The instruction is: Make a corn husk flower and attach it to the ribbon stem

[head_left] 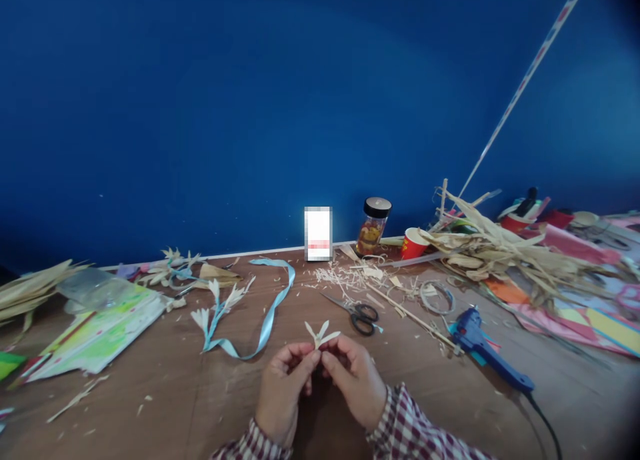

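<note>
Between my fingertips stands a small pale flower (pixel 321 335) with narrow pointed petals, apparently of dried husk. My left hand (pixel 289 387) pinches its base from one side. From the other side my right hand (pixel 354 378) is closed on it too, thumb and fingertips together. Beyond the hands, black-handled scissors (pixel 363 319) lie on the brown table (pixel 225 407). Farther left, a spray of pale flowers (pixel 215 313) has stems wrapped in light blue ribbon (pixel 269 320), whose loose end curls across the table.
A blue glue gun (pixel 487 347) with a black cord lies right. Behind are a lidded jar (pixel 374 227), a red paper cup (pixel 415 244) and pale shreds (pixel 337 273). Dried husks (pixel 500 247) pile up right; a green-stained paper (pixel 105 333) lies left. A blue wall (pixel 250 113) closes the back.
</note>
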A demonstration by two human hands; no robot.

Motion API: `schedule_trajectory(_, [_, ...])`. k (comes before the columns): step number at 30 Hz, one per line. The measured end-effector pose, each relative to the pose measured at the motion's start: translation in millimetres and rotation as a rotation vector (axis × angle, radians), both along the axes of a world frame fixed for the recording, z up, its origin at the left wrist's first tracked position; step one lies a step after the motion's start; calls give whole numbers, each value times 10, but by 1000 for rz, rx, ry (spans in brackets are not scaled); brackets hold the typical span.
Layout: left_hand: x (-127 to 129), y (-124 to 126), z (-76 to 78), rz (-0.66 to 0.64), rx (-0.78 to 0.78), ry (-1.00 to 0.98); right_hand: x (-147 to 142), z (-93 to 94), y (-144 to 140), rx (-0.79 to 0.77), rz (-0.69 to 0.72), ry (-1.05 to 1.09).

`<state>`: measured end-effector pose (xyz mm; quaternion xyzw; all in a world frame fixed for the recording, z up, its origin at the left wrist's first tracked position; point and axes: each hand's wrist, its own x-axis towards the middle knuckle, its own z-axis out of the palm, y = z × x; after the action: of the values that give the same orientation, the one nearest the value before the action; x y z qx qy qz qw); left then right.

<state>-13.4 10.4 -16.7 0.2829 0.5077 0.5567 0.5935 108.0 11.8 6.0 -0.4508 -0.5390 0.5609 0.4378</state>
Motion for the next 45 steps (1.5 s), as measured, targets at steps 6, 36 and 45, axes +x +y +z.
schedule_trajectory(6, [-21, 4, -39, -11, -6, 25, 9, -17, -19, 81, -20, -45])
schedule_trajectory(36, [-31, -16, -67, -102, 92, 178, 20, -29, 10, 190, -137, -137])
schedule_trajectory(45, [-5, -28, -9, -100, 112, 151, 7, -40, -10, 146, -141, -52])
